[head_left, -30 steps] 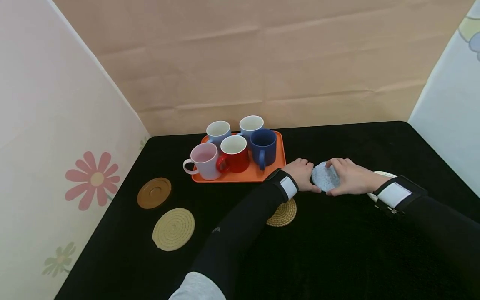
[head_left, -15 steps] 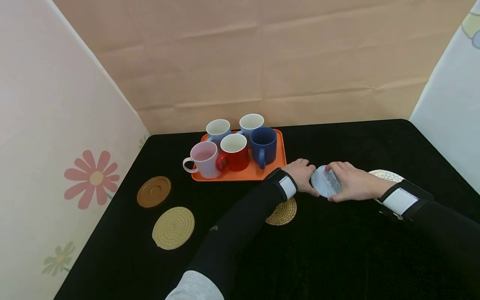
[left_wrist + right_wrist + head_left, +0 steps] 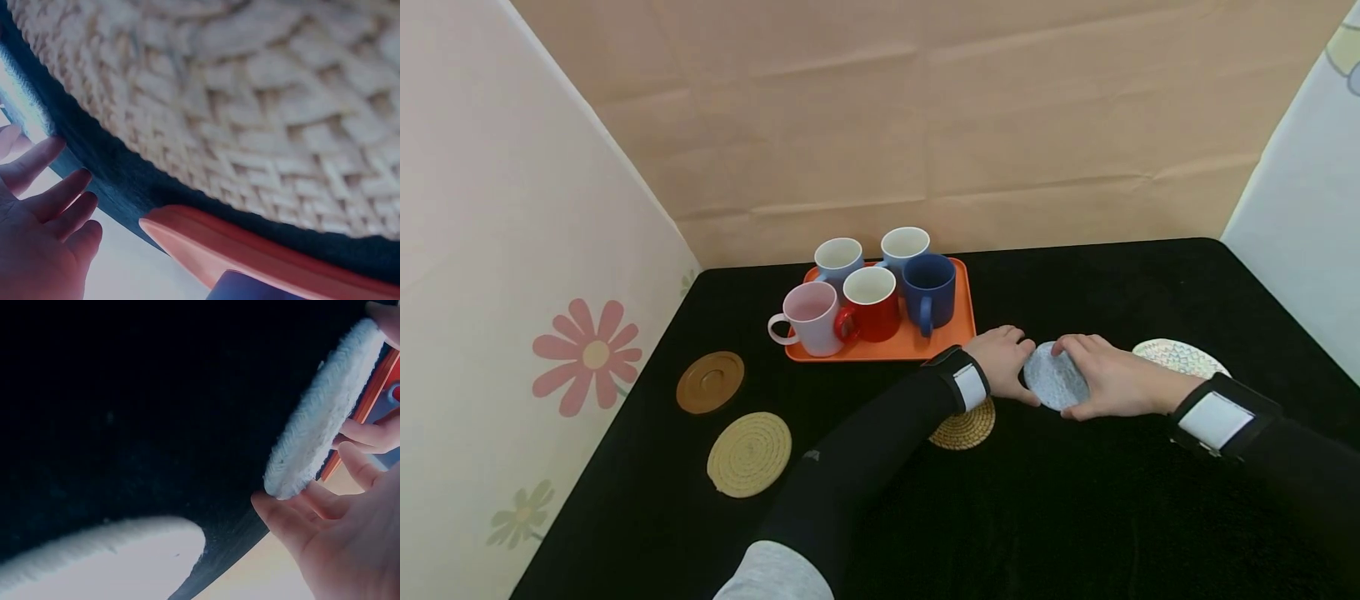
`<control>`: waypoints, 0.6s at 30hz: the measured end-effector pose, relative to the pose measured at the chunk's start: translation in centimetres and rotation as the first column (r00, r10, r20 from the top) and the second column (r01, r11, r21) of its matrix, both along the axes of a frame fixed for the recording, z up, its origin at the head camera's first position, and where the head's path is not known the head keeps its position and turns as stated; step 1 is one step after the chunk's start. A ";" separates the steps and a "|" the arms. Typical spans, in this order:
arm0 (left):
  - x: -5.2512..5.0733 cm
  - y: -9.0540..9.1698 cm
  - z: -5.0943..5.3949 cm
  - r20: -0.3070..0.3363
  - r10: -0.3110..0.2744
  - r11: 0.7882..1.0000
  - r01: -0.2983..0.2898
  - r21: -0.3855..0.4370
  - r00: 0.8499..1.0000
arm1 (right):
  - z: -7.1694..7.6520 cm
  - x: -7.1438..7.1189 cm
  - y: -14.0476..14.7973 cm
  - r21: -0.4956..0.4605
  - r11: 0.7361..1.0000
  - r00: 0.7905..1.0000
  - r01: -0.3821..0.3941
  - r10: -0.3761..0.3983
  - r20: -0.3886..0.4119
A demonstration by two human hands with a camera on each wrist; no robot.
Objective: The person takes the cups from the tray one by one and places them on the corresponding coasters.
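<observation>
A round grey mat (image 3: 1055,377) lies on the black table between the two hands. The left hand (image 3: 1002,364) is at its left edge, fingers spread and relaxed, thumb at the near-left rim. From the right side, the right hand (image 3: 1112,379) holds the mat's rim between thumb and fingers. In the right wrist view the grey mat (image 3: 325,412) appears edge-on, with the right hand's (image 3: 344,531) fingers at its lower end. Spread fingers of the left hand (image 3: 50,219) show in the left wrist view, beside a woven mat (image 3: 250,125).
An orange tray (image 3: 917,346) behind the left forearm carries several mugs, among them a red one (image 3: 880,321). A brown disc (image 3: 710,382) and a cream mat (image 3: 749,455) lie at left. A woven mat (image 3: 964,429) is partly under the left wrist; a whitish mat (image 3: 1180,357) lies at right.
The grey mat and the right hand have shifted slightly toward the near side. The left hand has lowered a little, and more of the whitish mat at right shows.
</observation>
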State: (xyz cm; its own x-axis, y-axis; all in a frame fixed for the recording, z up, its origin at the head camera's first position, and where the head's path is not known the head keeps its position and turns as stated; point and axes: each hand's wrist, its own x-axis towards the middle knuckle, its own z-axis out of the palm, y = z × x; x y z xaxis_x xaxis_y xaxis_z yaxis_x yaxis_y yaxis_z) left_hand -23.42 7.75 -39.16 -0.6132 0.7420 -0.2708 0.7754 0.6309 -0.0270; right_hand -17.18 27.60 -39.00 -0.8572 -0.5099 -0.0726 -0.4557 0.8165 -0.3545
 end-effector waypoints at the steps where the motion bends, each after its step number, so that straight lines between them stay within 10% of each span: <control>1: 0.1 0.0 0.0 0.001 -0.003 1.000 0.003 0.000 1.000 | 0.0 0.1 0.0 -0.001 1.000 1.000 -0.003 0.003 -0.001; 18: 2.6 -1.4 0.4 -0.052 -0.079 0.997 0.079 -0.007 0.996 | -0.1 2.0 -0.4 -0.030 0.999 0.999 -0.043 0.043 0.015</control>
State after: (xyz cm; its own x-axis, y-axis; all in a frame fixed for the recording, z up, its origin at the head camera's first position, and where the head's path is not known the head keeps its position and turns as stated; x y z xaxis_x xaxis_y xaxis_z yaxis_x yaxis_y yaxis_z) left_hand -20.84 6.32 -38.73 -0.5663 0.7872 -0.2441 0.8201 0.5677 -0.0718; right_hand -15.15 27.18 -39.11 -0.8333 -0.5483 -0.0704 -0.4842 0.7855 -0.3854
